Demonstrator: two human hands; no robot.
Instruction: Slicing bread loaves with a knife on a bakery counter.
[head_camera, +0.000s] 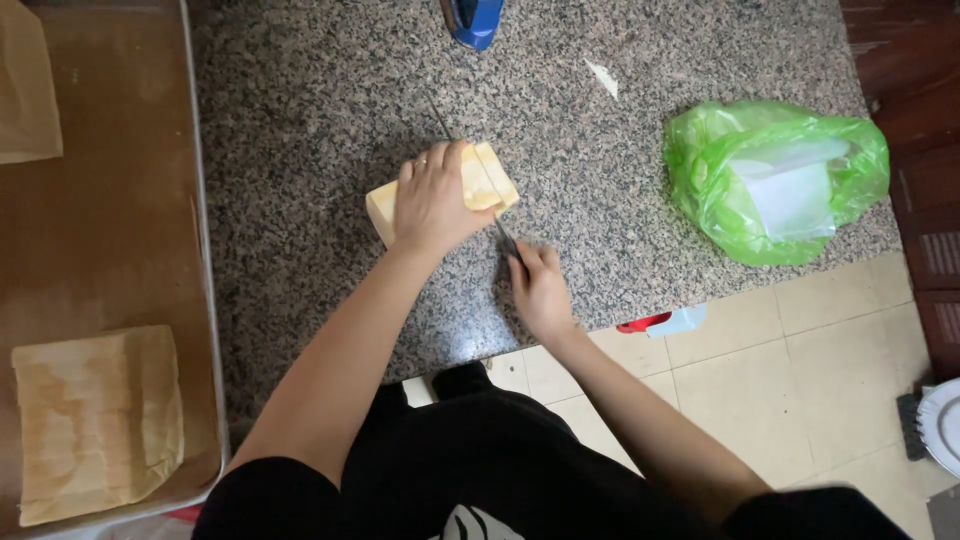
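— So, which step is this?

— Cutting, I judge. The left hand lies flat on a pale yellow block, pressing it to the granite desk near the middle of the view. The right hand is closed around the handle of a knife, whose thin blade runs from five o'clock up toward eleven o'clock across the block's right end.

— And the two hands?

— Apart, the right one just at five o'clock from the left; one clamps the block down, the other grips the knife.

— What does the next move call for?

— Probably a steady draw of the blade down through the block, with the left fingers kept away from the edge.

— Any containers?

— At nine o'clock a large metal tray lined with brown paper; a folded paper piece lies in its near corner and another at its far corner. At three o'clock a green plastic bag sits on the desk with something white and boxy inside; I cannot tell what it is.

— Anything else?

— A blue object at twelve o'clock, cut off by the frame.
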